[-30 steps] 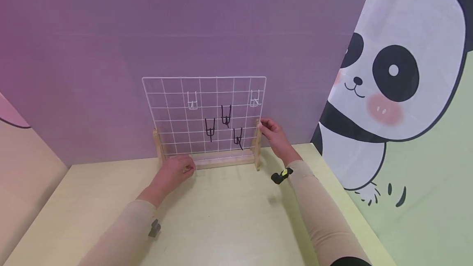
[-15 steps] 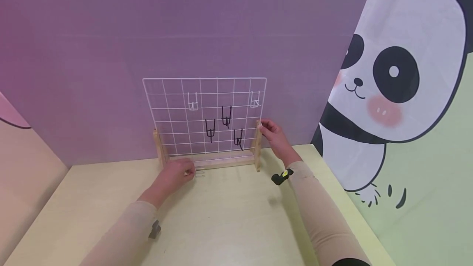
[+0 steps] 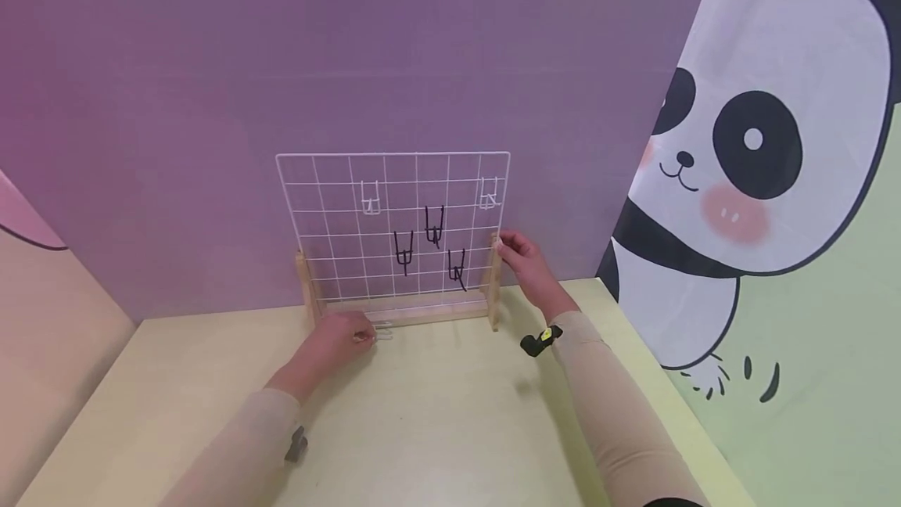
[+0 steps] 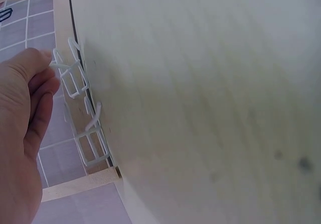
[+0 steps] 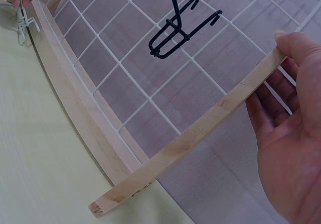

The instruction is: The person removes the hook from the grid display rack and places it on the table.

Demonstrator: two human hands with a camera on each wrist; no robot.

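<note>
A white wire grid (image 3: pixel 394 154) stands upright in a wooden stand (image 3: pixel 495 292). Low at the grid's left, my left hand (image 3: pixel 334 341) pinches a white wire hook (image 4: pixel 75 95) between thumb and fingers, just in front of the stand's base bar. Another white hook (image 4: pixel 94 119) sits beside it, along the base bar in the left wrist view. My right hand (image 3: pixel 529 263) grips the top of the stand's right post (image 5: pixel 190 133), thumb on the near side and fingers behind.
Two white hooks, left (image 3: pixel 371 210) and right (image 3: pixel 488 203), hang high on the grid. Three black hooks, the nearest to the right post being one (image 3: pixel 457 274), hang lower. The pale table (image 3: pixel 422 429) meets a purple wall (image 3: pixel 394 45) behind; a panda picture (image 3: pixel 756 139) covers the right side.
My left hand has drawn slightly back from the grid, and the white hook at its fingertips shows more plainly. My right hand keeps its hold on the post.
</note>
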